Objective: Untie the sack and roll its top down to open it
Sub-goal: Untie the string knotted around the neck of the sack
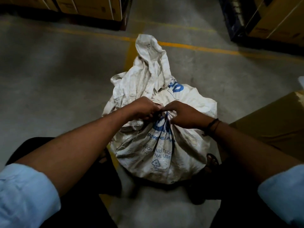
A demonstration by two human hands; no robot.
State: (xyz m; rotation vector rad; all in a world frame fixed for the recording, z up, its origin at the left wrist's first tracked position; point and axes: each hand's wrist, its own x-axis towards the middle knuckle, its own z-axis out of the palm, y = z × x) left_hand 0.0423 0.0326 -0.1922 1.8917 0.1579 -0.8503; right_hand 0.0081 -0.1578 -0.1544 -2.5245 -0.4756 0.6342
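A white woven sack [158,152] with blue print stands on the concrete floor between my feet. Its neck is gathered tight at the middle, and the loose top [148,63] flops away from me beyond the gather. My left hand [143,111] and my right hand [184,116] both pinch the gathered neck, fingertips almost touching at a dark tie [162,112]. The tie itself is mostly hidden under my fingers.
A brown cardboard box [273,122] sits close at the right of the sack. Stacked cartons on pallets stand at the far left [92,7] and far right [276,18]. Yellow lines [197,46] cross the floor behind the sack.
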